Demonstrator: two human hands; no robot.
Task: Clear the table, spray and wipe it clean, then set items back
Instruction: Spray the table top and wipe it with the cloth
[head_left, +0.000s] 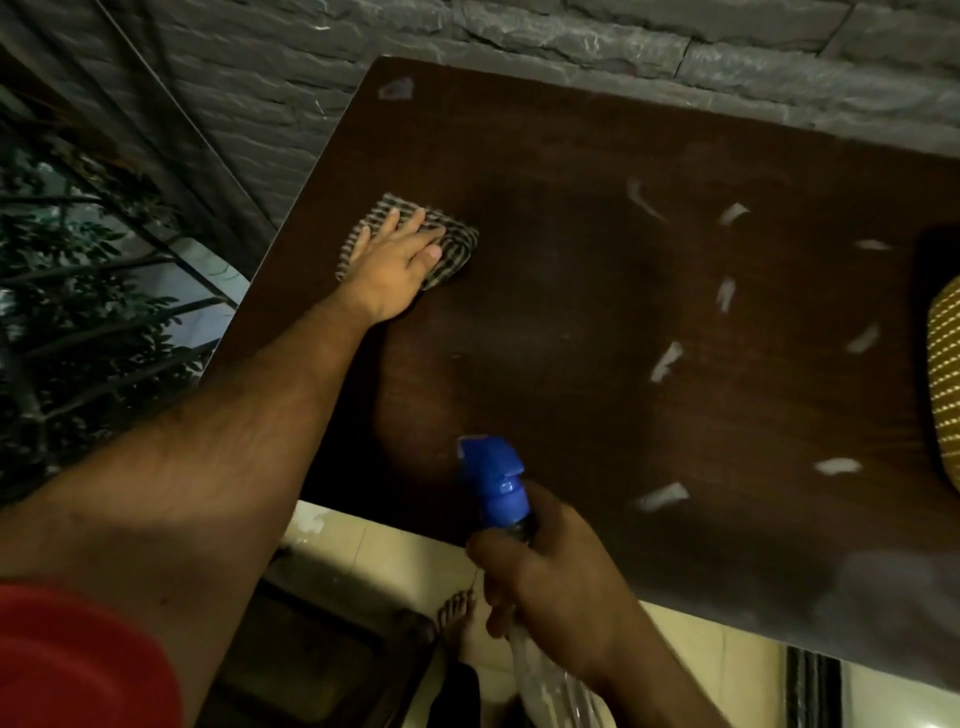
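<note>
The dark brown wooden table (597, 322) fills the middle of the view. My left hand (397, 260) lies flat with straight fingers on a checked cloth (457, 244) near the table's left edge. My right hand (545, 587) grips a clear spray bottle (540, 686) with a blue nozzle (493, 478), held over the table's near edge and pointing at the tabletop. Several pale smears (665, 361) mark the right half of the surface.
A yellow dotted object (948, 389) sits at the table's right edge. A grey stone wall (571, 36) runs behind the table. Plants behind railing bars (78, 291) stand to the left. Pale floor tiles (374, 561) and a bare foot (457, 618) lie below.
</note>
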